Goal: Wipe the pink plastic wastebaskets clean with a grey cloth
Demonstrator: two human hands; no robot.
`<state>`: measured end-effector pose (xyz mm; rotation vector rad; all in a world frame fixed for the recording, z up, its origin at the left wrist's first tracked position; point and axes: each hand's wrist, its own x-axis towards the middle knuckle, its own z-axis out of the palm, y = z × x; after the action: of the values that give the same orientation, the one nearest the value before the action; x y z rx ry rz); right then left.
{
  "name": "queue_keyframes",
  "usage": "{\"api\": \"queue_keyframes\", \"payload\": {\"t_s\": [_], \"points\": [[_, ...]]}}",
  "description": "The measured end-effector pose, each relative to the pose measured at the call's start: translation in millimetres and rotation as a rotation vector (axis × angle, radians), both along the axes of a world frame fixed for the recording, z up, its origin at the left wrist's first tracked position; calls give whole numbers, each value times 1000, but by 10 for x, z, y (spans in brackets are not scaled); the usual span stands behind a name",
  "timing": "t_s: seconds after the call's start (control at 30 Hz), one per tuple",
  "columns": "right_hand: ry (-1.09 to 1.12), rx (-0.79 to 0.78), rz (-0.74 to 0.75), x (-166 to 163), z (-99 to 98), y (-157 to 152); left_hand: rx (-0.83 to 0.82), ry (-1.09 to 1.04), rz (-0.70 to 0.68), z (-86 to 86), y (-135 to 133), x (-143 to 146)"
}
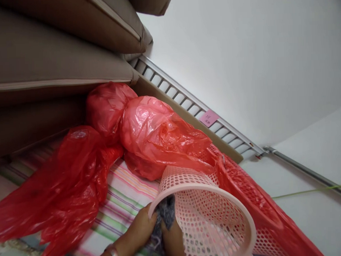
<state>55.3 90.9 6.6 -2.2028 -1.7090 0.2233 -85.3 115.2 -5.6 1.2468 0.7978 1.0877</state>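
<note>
A pink perforated plastic basket [209,216] lies tipped on its side, its wide mouth facing me. Dark grey fuzzy cloth [164,214] is bunched at the left side of the mouth, between my hands. My left hand [143,222], with a silver bangle at the wrist, is closed on the cloth right beside the basket's rim. Reaching just inside the mouth, my right hand [172,234] is also closed on the cloth; most of its fingers are hidden.
Red plastic bags [154,132] bulge behind the basket, and a looser red bag [68,184] spreads at left. All rest on a striped sheet [125,189]. Stacked brown cushions [53,61] overhang at upper left. A white slatted rail [183,97] runs along the wall.
</note>
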Motion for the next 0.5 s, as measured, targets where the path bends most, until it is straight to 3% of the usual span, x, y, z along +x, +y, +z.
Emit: {"api": "queue_keyframes", "payload": {"t_s": [0.1,0.17,0.5], "points": [[113,-27,51,-21,-45,-143,-13,2,-2,15,-21,-14],[104,9,57,-11,-35,-79,-15,6,4,29,-26,-22],[-117,59,-81,87,111,786,-128,14,-10,73,-18,-39]]}}
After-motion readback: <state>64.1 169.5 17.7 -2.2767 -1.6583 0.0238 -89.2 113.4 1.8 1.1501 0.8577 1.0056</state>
